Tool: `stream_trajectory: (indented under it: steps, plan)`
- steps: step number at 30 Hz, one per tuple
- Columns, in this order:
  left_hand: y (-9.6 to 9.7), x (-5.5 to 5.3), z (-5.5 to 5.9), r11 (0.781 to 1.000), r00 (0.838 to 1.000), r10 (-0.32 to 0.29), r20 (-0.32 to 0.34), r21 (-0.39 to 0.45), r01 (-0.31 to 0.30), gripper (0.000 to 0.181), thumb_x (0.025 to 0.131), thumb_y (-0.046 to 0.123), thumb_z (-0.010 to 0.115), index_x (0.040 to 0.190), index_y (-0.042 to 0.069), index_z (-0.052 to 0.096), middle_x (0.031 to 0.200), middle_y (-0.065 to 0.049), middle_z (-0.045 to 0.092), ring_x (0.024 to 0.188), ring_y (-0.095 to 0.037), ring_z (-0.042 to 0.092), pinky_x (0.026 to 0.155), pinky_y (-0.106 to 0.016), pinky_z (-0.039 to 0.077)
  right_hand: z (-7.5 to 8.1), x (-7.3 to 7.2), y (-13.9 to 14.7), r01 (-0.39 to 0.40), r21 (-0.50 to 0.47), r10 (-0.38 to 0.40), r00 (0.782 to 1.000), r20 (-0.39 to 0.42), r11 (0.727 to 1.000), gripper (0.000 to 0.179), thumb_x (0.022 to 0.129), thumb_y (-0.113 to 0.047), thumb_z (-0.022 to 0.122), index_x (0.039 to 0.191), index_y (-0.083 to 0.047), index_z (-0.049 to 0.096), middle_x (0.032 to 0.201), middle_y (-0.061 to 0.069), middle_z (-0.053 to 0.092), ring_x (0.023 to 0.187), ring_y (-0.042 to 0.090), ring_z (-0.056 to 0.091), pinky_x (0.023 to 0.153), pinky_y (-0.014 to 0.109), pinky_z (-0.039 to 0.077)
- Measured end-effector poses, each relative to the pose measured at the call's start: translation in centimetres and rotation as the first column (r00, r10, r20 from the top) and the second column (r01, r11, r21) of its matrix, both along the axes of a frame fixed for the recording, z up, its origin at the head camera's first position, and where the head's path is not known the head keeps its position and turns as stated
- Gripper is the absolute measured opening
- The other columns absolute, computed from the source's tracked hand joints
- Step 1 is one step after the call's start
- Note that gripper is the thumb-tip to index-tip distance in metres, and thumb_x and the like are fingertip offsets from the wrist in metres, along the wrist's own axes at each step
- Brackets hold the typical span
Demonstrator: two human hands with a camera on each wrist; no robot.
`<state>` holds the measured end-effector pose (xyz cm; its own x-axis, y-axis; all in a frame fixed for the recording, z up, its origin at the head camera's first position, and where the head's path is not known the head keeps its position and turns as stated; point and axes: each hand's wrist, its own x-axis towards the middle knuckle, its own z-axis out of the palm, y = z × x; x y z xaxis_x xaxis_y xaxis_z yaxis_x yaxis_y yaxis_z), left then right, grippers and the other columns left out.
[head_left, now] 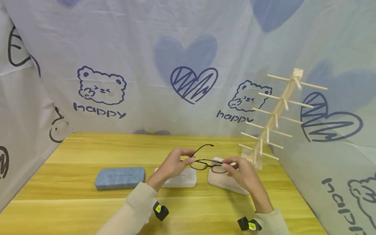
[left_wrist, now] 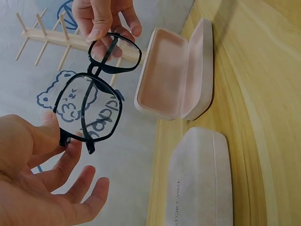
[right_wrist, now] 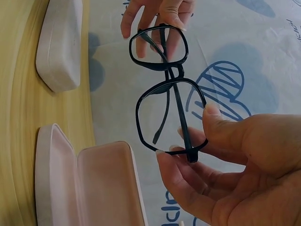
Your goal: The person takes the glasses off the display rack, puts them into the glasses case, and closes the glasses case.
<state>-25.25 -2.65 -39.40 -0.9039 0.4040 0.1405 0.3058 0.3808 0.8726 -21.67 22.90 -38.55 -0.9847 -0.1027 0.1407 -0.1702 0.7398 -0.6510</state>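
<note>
A pair of black-framed glasses (head_left: pixel 209 165) is held up above the table between both hands. My left hand (head_left: pixel 175 164) pinches the frame at one outer corner with thumb and finger. At the opposite outer end, my right hand (head_left: pixel 243 172) pinches the other rim, its thumb on the frame in the right wrist view. One temple arm sticks out away from me in the head view. Below the right hand lies a glasses case (left_wrist: pixel 162 73) with its lid up and a pink inside, nothing visible in it. A closed whitish glasses case (left_wrist: pixel 200 179) lies under the left hand.
On the left of the table (head_left: pixel 88 209) lies a closed blue glasses case (head_left: pixel 120 178). A wooden rack (head_left: pixel 276 114) with several pegs stands at the back right. Printed white curtains (head_left: pixel 141 49) hang behind and at both sides.
</note>
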Motion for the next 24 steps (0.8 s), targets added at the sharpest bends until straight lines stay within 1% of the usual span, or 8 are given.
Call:
stream_trajectory:
  steps: [5,10,15,17,19,21,23,24]
  plan:
    - [0.5,0.0,-0.4,1.000,1.000,-0.021,-0.010,-0.013,0.021,0.032,0.098,0.019,0.053,0.128,0.011,0.061,0.133,-0.006,0.060,0.125,-0.024,0.054,0.099,-0.043,0.049,-0.2,-0.1,0.3,0.010,-0.009,-0.010,1.000,-0.015,1.000,0.021,0.092,-0.019,0.063,0.109,-0.009,0.070,0.111,0.013,0.070,0.067,0.017,0.070,0.058,0.023,0.053]
    - [1.1,-0.1,-0.9,0.999,0.999,-0.015,-0.042,-0.033,0.014,0.028,0.099,0.016,0.050,0.121,0.013,0.066,0.127,-0.006,0.064,0.123,-0.023,0.056,0.099,-0.042,0.049,-0.3,-0.2,0.6,0.010,-0.031,-0.010,1.000,0.006,0.999,0.025,0.094,-0.023,0.060,0.110,-0.006,0.068,0.109,0.015,0.070,0.067,0.017,0.069,0.060,0.023,0.055]
    - [1.8,-0.1,-1.2,0.999,0.998,-0.013,-0.060,-0.033,0.011,0.028,0.100,0.015,0.046,0.113,0.011,0.071,0.119,-0.007,0.068,0.106,-0.019,0.062,0.081,-0.033,0.048,-0.3,-0.1,0.7,0.049,-0.049,-0.047,0.998,0.033,0.998,0.025,0.096,-0.025,0.058,0.106,-0.004,0.068,0.101,0.015,0.070,0.067,0.019,0.068,0.061,0.024,0.055]
    - [2.1,-0.1,-1.3,1.000,0.999,-0.010,-0.051,-0.030,0.008,0.028,0.101,0.015,0.045,0.111,0.011,0.071,0.118,-0.007,0.068,0.090,-0.018,0.061,0.073,-0.030,0.045,-0.4,-0.1,0.9,0.057,-0.045,-0.056,0.998,0.031,0.997,0.024,0.096,-0.023,0.057,0.104,-0.004,0.069,0.096,0.014,0.070,0.067,0.018,0.067,0.059,0.024,0.055]
    - [2.4,-0.1,-1.4,0.999,0.998,-0.007,-0.059,-0.032,0.005,0.028,0.101,0.015,0.045,0.109,0.011,0.072,0.118,-0.007,0.069,0.084,-0.016,0.059,0.072,-0.029,0.044,-0.5,-0.1,1.1,0.055,-0.029,-0.055,0.998,0.018,0.998,0.023,0.097,-0.023,0.056,0.102,-0.004,0.069,0.090,0.012,0.070,0.065,0.017,0.065,0.058,0.024,0.054]
    - [2.7,-0.1,-1.7,1.000,0.998,-0.008,-0.062,-0.028,0.006,0.029,0.101,0.015,0.045,0.109,0.010,0.072,0.118,-0.007,0.069,0.078,-0.019,0.057,0.073,-0.029,0.045,-0.6,-0.2,1.4,0.054,-0.010,-0.054,0.999,0.005,0.998,0.023,0.097,-0.023,0.056,0.100,-0.005,0.069,0.083,0.010,0.069,0.063,0.016,0.062,0.055,0.023,0.052]
    - [2.9,-0.2,-1.9,1.000,0.998,-0.012,-0.064,-0.019,0.011,0.028,0.101,0.016,0.045,0.110,0.010,0.072,0.115,-0.007,0.070,0.081,-0.021,0.060,0.075,-0.030,0.045,-0.8,-0.3,1.8,0.066,0.014,-0.066,0.998,-0.005,0.998,0.022,0.096,-0.025,0.056,0.097,-0.007,0.070,0.077,0.006,0.068,0.060,0.013,0.059,0.053,0.023,0.049]
    - [3.0,-0.3,-2.0,1.000,0.998,-0.014,-0.066,-0.016,0.013,0.028,0.101,0.016,0.046,0.110,0.011,0.071,0.114,-0.006,0.070,0.091,-0.021,0.062,0.079,-0.031,0.046,-0.9,-0.4,2.0,0.071,0.024,-0.071,0.997,-0.007,0.997,0.022,0.096,-0.026,0.057,0.095,-0.008,0.070,0.074,0.005,0.066,0.059,0.012,0.057,0.052,0.023,0.047]
